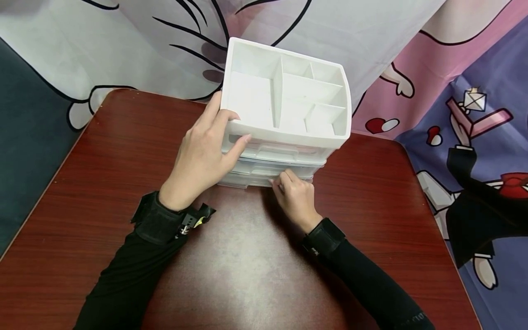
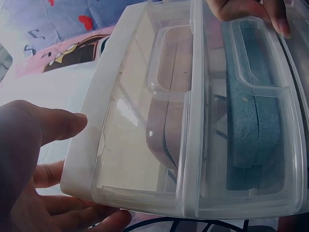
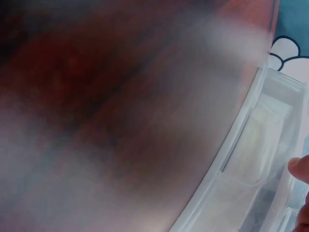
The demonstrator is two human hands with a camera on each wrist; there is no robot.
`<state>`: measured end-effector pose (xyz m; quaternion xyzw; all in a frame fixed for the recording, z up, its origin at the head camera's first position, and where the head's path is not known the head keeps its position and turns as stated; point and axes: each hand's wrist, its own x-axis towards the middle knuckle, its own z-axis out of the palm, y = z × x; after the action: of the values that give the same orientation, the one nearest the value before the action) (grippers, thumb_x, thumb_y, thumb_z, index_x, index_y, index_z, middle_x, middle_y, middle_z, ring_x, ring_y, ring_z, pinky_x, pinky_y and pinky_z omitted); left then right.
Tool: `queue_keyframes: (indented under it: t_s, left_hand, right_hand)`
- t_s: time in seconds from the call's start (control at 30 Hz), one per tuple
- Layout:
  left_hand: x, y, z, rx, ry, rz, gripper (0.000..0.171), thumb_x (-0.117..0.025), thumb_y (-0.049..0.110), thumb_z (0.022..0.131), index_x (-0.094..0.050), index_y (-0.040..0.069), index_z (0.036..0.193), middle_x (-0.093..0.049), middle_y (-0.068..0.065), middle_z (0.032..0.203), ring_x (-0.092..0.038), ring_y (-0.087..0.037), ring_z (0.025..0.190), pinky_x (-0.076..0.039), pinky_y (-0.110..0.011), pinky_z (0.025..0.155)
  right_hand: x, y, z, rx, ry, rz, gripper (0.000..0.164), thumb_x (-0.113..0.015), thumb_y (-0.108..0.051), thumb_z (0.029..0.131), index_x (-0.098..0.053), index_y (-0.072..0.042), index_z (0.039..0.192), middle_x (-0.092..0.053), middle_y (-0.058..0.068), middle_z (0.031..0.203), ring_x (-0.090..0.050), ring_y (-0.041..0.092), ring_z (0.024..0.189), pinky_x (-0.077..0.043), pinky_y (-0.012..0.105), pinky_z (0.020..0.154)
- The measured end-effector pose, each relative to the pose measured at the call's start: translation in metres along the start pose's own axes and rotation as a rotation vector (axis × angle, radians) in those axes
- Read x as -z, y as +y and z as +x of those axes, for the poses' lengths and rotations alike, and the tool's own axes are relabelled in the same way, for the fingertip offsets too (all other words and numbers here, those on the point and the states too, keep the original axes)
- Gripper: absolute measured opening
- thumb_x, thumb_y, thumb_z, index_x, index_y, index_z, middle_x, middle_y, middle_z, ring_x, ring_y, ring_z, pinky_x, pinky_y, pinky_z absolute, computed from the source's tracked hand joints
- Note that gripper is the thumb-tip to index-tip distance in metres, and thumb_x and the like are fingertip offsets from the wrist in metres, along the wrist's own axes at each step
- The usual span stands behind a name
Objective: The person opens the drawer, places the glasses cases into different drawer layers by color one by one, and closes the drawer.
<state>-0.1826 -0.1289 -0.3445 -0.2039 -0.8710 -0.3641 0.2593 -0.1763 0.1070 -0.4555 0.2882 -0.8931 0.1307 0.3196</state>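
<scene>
A white desktop drawer organizer (image 1: 251, 101) stands on the table with a divided open tray on top and clear drawers below. My left hand (image 1: 202, 151) grips its front left corner, the thumb on the front and the other fingers along the side and top rim. Low on the front, my right hand (image 1: 297, 199) has its fingers curled at the edge of a lower drawer (image 1: 264, 182). Through the clear fronts in the left wrist view show a pink rounded item (image 2: 161, 125) and a teal block-like item (image 2: 244, 111). The right wrist view catches only the right fingertips (image 3: 300, 169) beside a clear drawer.
A dark red-brown wooden table (image 1: 239, 266) carries the organizer near its far edge. Behind and to the right hangs a cartoon-print cloth (image 1: 425, 105). Dark green floor (image 1: 29, 137) lies beyond the table's left edge.
</scene>
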Motion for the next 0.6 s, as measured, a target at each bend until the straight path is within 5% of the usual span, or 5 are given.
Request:
queue_keyframes:
  t_s: [0.6]
  left_hand:
    - [0.0006,-0.0006,-0.0004,-0.002,-0.005,0.0,0.036,-0.065,0.029,0.091,-0.058,0.0,0.111,-0.037,-0.012,0.151,-0.059,-0.031,0.108,-0.051,-0.048,0.08]
  right_hand:
    - [-0.0014,-0.0032,0.0043,-0.044,-0.006,-0.019,0.027,-0.075,-0.012,0.082,-0.054,-0.014,0.065,-0.057,-0.005,0.059,-0.051,0.008,0.043,-0.037,0.029,0.038]
